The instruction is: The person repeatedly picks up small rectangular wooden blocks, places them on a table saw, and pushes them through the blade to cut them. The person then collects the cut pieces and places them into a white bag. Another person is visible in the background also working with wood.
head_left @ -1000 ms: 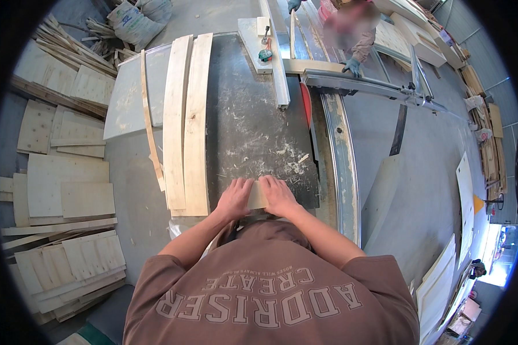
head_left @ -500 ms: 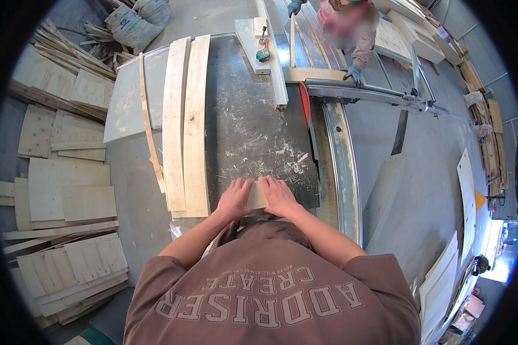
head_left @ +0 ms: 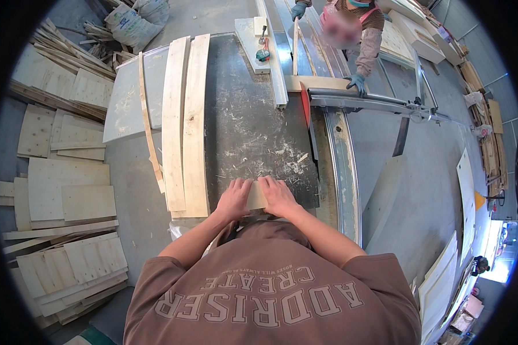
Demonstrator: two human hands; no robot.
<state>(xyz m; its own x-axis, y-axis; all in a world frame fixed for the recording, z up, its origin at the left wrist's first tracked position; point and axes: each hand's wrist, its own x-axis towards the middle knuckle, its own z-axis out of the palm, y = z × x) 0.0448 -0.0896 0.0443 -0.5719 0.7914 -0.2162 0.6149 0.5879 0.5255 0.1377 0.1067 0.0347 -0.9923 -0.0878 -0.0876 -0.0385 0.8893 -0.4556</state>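
Observation:
At the near edge of the dark saw table (head_left: pixel 236 144), my left hand (head_left: pixel 234 198) and my right hand (head_left: pixel 278 197) grip a short pale wooden piece (head_left: pixel 257 196) from either side. Fingers of both hands curl over its far end, so much of it is hidden. Wood shavings lie on the table just beyond my knuckles. Farther off, a co-worker's gloved hand (head_left: pixel 357 84) rests on a pale board (head_left: pixel 328 83) lying along the crosscut fence (head_left: pixel 351 98). The board's left end is beside the red blade guard (head_left: pixel 305 105).
Two long planks (head_left: pixel 195 126) lie along the table's left side, with a thin offcut strip (head_left: pixel 146 115) farther left. A metal rip fence (head_left: pixel 278 75) stands at the far side beside a green-and-red tool (head_left: pixel 263 54). Stacked panels (head_left: pixel 69 190) cover the floor at left.
The co-worker's sliding fence and board have come a little nearer to me, past the red guard. That person's gloved hand has moved with them. My hands hold still on the wooden piece.

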